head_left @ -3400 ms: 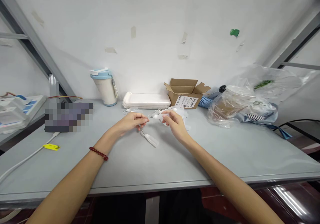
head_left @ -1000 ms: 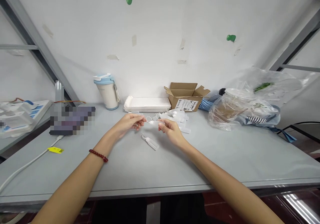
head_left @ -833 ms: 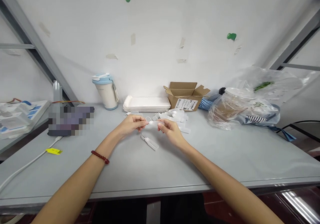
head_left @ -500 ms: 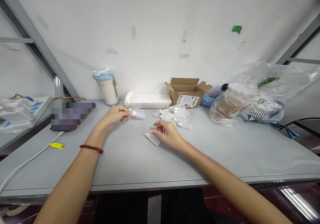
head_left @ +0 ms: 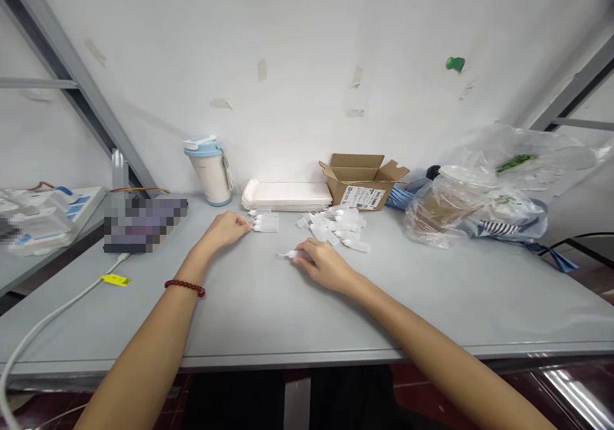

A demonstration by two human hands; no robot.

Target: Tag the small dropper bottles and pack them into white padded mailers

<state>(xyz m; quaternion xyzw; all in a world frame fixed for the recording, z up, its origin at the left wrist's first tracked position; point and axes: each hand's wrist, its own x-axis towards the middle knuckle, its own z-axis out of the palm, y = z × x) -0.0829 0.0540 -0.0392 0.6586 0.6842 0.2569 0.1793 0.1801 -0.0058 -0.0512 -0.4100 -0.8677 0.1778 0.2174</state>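
My left hand (head_left: 228,230) is closed in a pinch at the tip of the nearest small translucent dropper bottle (head_left: 266,228), in a short row lying side by side. My right hand (head_left: 323,263) curls over a single small dropper bottle (head_left: 290,254) on the table; its thin tip points left and its body is mostly under my fingers. Behind that hand lies a loose pile of similar small dropper bottles (head_left: 343,222), turned various ways.
On the grey table (head_left: 288,315), a stack of white trays (head_left: 288,194) and an open cardboard box (head_left: 362,187) stand against the wall. A tumbler (head_left: 211,171) and a phone (head_left: 148,225) with a cable are left; plastic bags (head_left: 446,206) lie right.
My right hand has closed over the single bottle, which has turned from slanting to nearly level. My left fingers have settled at the near end of the row. The view has shifted slightly.
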